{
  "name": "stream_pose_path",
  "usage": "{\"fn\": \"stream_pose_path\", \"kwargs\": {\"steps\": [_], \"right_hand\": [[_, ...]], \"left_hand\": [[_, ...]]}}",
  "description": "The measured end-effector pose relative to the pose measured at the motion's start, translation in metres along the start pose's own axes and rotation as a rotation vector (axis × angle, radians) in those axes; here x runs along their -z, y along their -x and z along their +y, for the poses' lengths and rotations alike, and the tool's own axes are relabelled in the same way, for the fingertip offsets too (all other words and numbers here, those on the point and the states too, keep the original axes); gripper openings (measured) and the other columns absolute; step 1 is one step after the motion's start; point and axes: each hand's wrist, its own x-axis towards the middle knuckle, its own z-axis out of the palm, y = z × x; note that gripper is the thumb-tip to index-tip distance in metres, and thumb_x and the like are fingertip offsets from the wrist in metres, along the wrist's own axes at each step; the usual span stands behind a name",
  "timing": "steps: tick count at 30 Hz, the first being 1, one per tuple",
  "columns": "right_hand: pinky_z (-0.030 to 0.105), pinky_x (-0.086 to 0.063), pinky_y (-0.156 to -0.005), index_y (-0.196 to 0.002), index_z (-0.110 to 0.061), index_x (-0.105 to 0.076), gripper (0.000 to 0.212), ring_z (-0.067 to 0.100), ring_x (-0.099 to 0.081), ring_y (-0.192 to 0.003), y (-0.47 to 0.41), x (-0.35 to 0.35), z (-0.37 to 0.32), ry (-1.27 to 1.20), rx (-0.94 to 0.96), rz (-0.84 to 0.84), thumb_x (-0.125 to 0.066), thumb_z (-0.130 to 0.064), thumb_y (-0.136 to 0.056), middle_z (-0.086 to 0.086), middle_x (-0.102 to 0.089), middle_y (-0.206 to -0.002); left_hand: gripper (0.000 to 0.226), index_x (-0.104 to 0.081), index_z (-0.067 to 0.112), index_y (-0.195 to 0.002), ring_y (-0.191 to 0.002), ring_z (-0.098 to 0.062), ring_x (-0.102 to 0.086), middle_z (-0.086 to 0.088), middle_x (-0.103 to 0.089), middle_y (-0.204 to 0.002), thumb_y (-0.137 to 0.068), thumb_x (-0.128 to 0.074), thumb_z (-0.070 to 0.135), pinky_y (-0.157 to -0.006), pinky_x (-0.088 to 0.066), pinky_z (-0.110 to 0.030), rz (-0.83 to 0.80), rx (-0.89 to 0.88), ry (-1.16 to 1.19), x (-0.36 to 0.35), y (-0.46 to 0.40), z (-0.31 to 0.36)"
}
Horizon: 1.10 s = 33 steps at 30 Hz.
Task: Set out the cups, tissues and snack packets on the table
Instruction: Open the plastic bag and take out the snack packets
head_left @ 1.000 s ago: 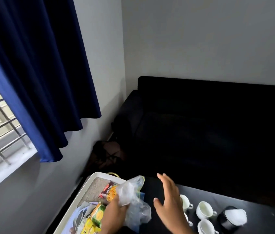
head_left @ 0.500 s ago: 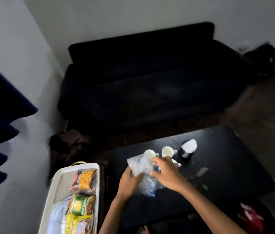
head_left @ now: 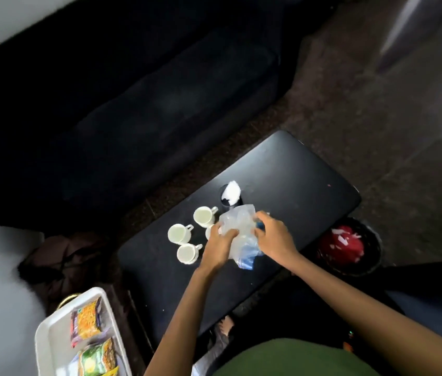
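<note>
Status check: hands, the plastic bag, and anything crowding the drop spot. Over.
Left hand and right hand both gripping clear plastic bag over black table. White cups close left of bag, tissue holder just behind. Snack packets in tray.

Black table (head_left: 290, 169) with cups and tissue holder on top.
Three white cups (head_left: 187, 234) clustered near the left-middle, a fourth mostly hidden; dark holder with white tissues (head_left: 230, 195) just behind them. White tray (head_left: 51, 329) beside the table carries snack packets (head_left: 86, 321).
</note>
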Motion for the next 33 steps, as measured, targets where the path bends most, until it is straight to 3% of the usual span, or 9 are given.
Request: {"fn": "stream_pose_path", "kwargs": {"steps": [2, 4, 8, 13, 16, 21, 25, 31, 33], "right_hand": [[0.041, -0.051, -0.078, -0.103, -0.017, -0.055, 0.018, 0.035, -0.06, -0.096, -0.015, 0.02, 0.038, -0.076, -0.129, 0.05, -0.051, -0.014, -0.086, 0.009, -0.066, -0.104], [0.041, -0.05, -0.077, -0.097, -0.017, -0.055, 0.015, 0.035, -0.06, -0.092, -0.025, 0.038, 0.078, -0.143, -0.258, 0.099, -0.05, -0.013, -0.084, 0.012, -0.066, -0.098], [0.039, -0.047, -0.073, -0.093, -0.012, -0.056, 0.013, 0.036, -0.06, -0.088, -0.037, 0.069, 0.166, -0.255, -0.515, 0.243, -0.049, -0.01, -0.083, 0.015, -0.066, -0.093], [0.031, -0.035, -0.067, -0.082, -0.014, -0.051, 0.008, 0.036, -0.059, -0.092, -0.045, 0.085, 0.26, -0.357, -0.802, 0.364, -0.049, -0.007, -0.082, 0.016, -0.061, -0.093], [0.036, -0.043, -0.076, -0.099, -0.008, -0.057, 0.02, 0.038, -0.058, -0.102, -0.055, 0.083, 0.307, -0.401, -0.967, 0.384, -0.047, -0.005, -0.083, 0.018, -0.062, -0.11], [0.041, -0.045, -0.091, -0.122, -0.005, -0.05, 0.037, 0.039, -0.054, -0.116, -0.081, 0.075, 0.373, -0.416, -1.151, 0.325, -0.046, -0.007, -0.085, 0.021, -0.054, -0.128], [0.04, -0.043, -0.097, -0.132, -0.001, -0.043, 0.046, 0.039, -0.051, -0.121, -0.109, 0.067, 0.408, -0.458, -1.223, 0.282, -0.049, -0.011, -0.088, 0.024, -0.05, -0.134], [0.041, -0.033, -0.11, -0.148, -0.001, -0.012, 0.076, 0.036, -0.038, -0.134, -0.147, 0.055, 0.436, -0.524, -1.326, 0.225, -0.056, -0.024, -0.09, 0.019, -0.032, -0.149], [0.042, -0.031, -0.112, -0.148, -0.001, -0.01, 0.08, 0.036, -0.034, -0.137, -0.151, 0.05, 0.439, -0.538, -1.35, 0.223, -0.056, -0.029, -0.09, 0.019, -0.027, -0.151]], "left_hand": [[0.081, -0.037, 0.015, -0.141, -0.125, -0.026, -0.051, -0.008, -0.048, -0.142, -0.071, -0.056, 0.049, -0.107, -0.04, -0.045, -0.039, 0.048, -0.118, -0.036, -0.012, 0.019], [0.072, -0.031, 0.012, -0.147, -0.134, -0.022, -0.041, -0.006, -0.04, -0.148, -0.086, -0.055, 0.042, -0.113, -0.031, -0.036, -0.076, 0.036, -0.236, -0.069, -0.023, 0.03], [0.069, -0.033, 0.018, -0.147, -0.123, -0.013, -0.05, 0.002, -0.039, -0.149, -0.084, -0.052, 0.041, -0.102, -0.037, -0.027, -0.255, -0.01, -0.46, -0.146, -0.052, 0.045], [0.063, -0.047, 0.015, -0.136, -0.119, -0.022, -0.054, -0.007, -0.053, -0.136, -0.081, -0.047, 0.046, -0.103, -0.042, -0.036, -0.55, -0.012, -0.739, -0.239, -0.081, 0.052], [0.043, -0.054, 0.008, -0.128, -0.117, -0.028, -0.057, -0.009, -0.059, -0.13, -0.093, -0.052, 0.033, -0.098, -0.045, -0.037, -0.665, -0.022, -0.856, -0.285, -0.102, 0.049], [0.045, -0.048, 0.01, -0.137, -0.124, -0.026, -0.053, -0.009, -0.056, -0.136, -0.095, -0.05, 0.028, -0.099, -0.04, -0.029, -0.709, -0.038, -1.001, -0.344, -0.144, 0.04], [0.043, -0.048, 0.013, -0.137, -0.125, -0.03, -0.051, -0.011, -0.055, -0.136, -0.096, -0.049, 0.028, -0.099, -0.039, -0.031, -0.723, -0.057, -1.12, -0.368, -0.173, 0.034], [0.054, -0.034, 0.015, -0.146, -0.134, -0.028, -0.042, -0.009, -0.045, -0.146, -0.096, -0.047, 0.032, -0.107, -0.033, -0.033, -0.743, -0.023, -1.229, -0.374, -0.201, 0.024], [0.057, -0.029, 0.015, -0.149, -0.136, -0.029, -0.039, -0.01, -0.042, -0.148, -0.097, -0.045, 0.032, -0.108, -0.031, -0.034, -0.758, -0.024, -1.257, -0.371, -0.205, 0.022]]}}
